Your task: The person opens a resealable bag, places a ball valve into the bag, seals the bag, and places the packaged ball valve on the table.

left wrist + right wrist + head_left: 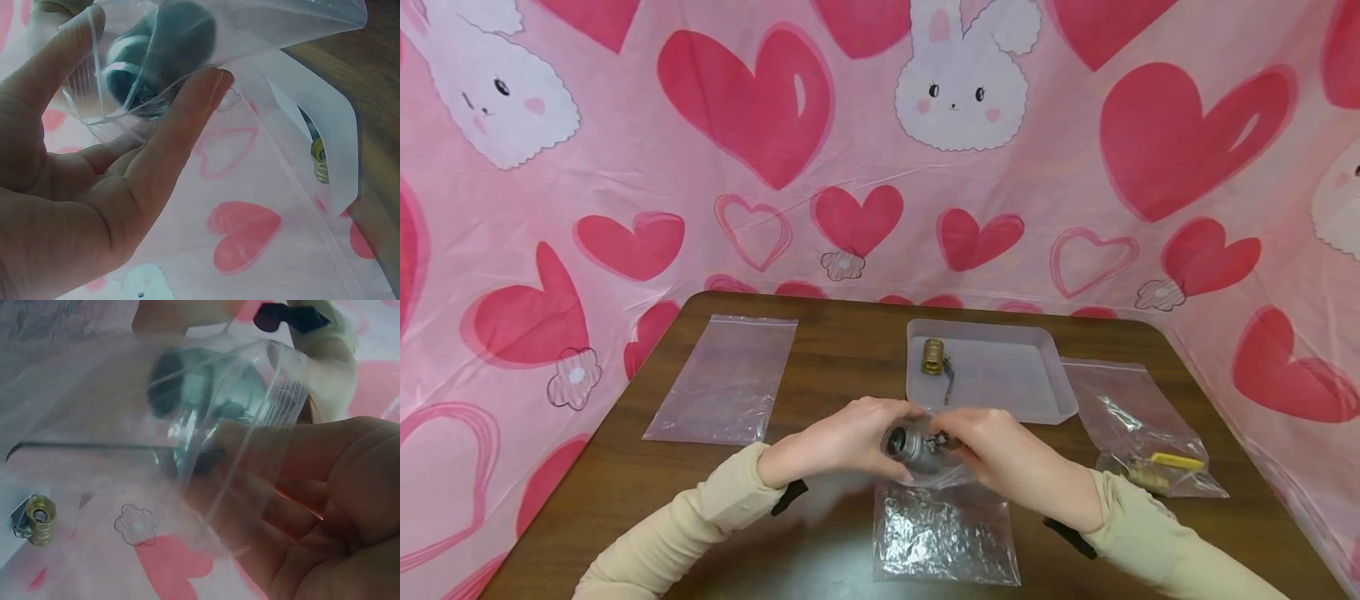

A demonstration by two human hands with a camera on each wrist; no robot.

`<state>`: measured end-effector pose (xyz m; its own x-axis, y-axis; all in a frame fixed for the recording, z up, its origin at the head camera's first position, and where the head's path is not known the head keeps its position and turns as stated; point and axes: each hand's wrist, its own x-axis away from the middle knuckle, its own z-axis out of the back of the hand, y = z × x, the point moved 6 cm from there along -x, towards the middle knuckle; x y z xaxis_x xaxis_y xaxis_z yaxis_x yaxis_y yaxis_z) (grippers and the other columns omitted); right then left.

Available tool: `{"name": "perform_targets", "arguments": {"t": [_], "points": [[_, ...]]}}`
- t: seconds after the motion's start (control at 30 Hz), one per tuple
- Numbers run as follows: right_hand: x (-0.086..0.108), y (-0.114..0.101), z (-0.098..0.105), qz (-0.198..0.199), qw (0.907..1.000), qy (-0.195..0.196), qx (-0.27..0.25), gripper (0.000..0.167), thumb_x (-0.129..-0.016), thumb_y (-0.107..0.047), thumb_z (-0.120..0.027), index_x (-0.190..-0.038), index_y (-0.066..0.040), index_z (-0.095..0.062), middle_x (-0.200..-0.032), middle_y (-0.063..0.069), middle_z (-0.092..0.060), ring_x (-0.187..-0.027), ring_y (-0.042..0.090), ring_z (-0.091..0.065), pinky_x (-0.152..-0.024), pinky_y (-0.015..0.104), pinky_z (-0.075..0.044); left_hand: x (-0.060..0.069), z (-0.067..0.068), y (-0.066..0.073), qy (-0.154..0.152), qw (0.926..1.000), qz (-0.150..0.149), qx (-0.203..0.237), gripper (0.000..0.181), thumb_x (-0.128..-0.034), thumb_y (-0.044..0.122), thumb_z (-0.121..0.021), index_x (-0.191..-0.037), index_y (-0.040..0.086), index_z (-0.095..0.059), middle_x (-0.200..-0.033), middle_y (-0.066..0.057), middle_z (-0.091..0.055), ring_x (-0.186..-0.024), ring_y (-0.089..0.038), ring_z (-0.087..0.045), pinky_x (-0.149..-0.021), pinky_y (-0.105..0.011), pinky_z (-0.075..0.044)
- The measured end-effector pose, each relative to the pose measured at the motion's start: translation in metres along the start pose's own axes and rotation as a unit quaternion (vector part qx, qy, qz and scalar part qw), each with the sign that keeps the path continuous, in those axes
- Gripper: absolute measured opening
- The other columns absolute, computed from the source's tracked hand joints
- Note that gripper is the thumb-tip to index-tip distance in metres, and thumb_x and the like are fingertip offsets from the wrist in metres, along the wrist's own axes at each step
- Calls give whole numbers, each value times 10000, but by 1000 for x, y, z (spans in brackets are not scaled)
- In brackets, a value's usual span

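Observation:
A grey metal valve (897, 442) with a long thin lever (94, 446) sits inside a clear zip bag (300, 19), between my two hands. My left hand (846, 442) holds the bag near its ribbed zip edge, thumb and fingers spread around the valve's sides. At the bag's mouth, my right hand (1000, 446) reaches in and pinches the valve (219, 381) near the base of its lever. Plastic blurs the right fingertips (234, 437). Below the hands, a clear plastic bag (943, 537) lies flat on the table.
A translucent tray (1007, 375) behind the hands holds a brass valve (933, 356) with a grey lever. Another clear bag (722, 383) lies flat at the left. On the right, a bag (1138, 417) contains a brass piece with a yellow handle (1177, 461). The wooden table (842, 333) meets a pink cloth backdrop.

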<state>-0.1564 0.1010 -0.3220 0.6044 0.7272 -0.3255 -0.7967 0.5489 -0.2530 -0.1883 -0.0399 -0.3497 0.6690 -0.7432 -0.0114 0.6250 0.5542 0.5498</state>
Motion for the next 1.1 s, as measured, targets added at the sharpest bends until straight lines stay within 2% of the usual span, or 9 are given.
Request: {"name": "perform_targets", "arguments": {"t": [0.27,0.37,0.43,0.6,0.73,0.93,1.0,1.1], "points": [[-6,-7,-20,-91,9968,-565,562,255,-791,103,-735,-958,-86,-696,-857,8,-711,-752,117,-694,-607,160,-521,-1,-2,3,-45,9992,18,-395,698,-740,218,-872,-1342,42,-564,-1317,-73,-656,-1169,-219,-636,-995,-382,-516],[-9,-9,-30,-65,9931,-779,874,252,-778,95,-749,-920,-105,-694,-829,-18,-688,-723,77,-657,-573,158,-482,-1,-1,4,-61,9988,-4,-485,667,-757,180,-851,-1342,37,-565,-1317,-79,-655,-1159,-223,-638,-993,-394,-509],[-10,-11,-36,-45,9917,-891,926,254,-780,100,-736,-878,-128,-684,-797,-52,-654,-700,39,-601,-565,154,-447,-1,-1,4,-77,9986,-26,-523,649,-764,155,-838,-1340,33,-566,-1307,-82,-659,-1087,-210,-653,-945,-367,-519],[-12,-11,-48,-121,9935,-970,576,231,-838,18,-704,-761,-186,-628,-728,-108,-543,-680,-3,-435,-585,135,-367,-3,0,3,-127,9985,-42,-540,609,-781,99,-809,-1339,34,-572,-1257,-76,-675,-887,-152,-635,-779,-260,-510],[-12,-9,-55,-147,9944,-1018,245,270,-865,18,-672,-722,-194,-582,-707,-93,-502,-681,-2,-384,-596,130,-342,-4,-2,1,-162,9982,-51,-572,586,-788,59,-790,-1334,35,-577,-1235,-77,-683,-849,-134,-633,-747,-234,-504],[-11,-5,-60,-197,9913,-1262,308,288,-823,95,-657,-730,-175,-623,-689,-91,-546,-675,-16,-399,-590,136,-362,-4,-3,1,-182,9985,-31,-515,573,-789,32,-769,-1330,29,-581,-1205,-88,-692,-805,-121,-621,-706,-214,-488],[-11,-5,-58,-265,9901,-1360,224,256,-809,98,-664,-753,-152,-648,-707,-84,-570,-677,-11,-417,-594,141,-379,-5,-2,1,-199,9986,-10,-499,573,-793,37,-767,-1335,33,-580,-1213,-81,-692,-799,-111,-620,-707,-212,-488],[-11,-7,-47,-141,9906,-1357,72,208,-794,82,-681,-810,-125,-670,-750,-64,-601,-693,-2,-453,-611,143,-410,-5,-2,1,-262,9987,32,-441,572,-804,44,-768,-1343,38,-577,-1224,-70,-693,-790,-93,-619,-705,-205,-484]]}}
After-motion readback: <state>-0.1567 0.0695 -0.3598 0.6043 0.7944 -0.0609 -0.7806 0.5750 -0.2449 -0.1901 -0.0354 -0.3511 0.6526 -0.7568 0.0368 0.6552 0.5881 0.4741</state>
